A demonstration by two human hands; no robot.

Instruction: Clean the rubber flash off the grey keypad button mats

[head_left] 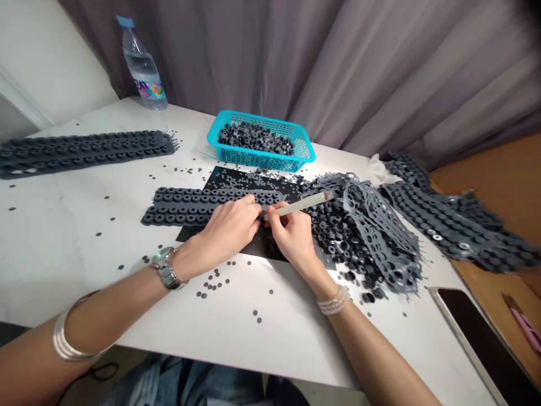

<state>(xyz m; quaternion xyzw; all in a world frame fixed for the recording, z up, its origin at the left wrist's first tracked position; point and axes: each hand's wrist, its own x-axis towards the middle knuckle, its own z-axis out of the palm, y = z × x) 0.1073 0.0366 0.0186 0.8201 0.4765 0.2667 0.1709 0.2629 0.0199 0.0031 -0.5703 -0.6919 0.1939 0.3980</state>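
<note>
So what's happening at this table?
A person sits at a white table working on a strip of dark rubber rings that lies on a black mat. The left hand presses on the strip's end, while the right hand holds a pale stick tool pointed at the same spot. A teal basket behind holds loose rings, emptied perforated strips are heaped to the right, and small punched dots lie scattered about.

Dark rubber ring strip (211, 204) flat on black mat (262, 239); pale stick (300, 204) tilted above.
</note>
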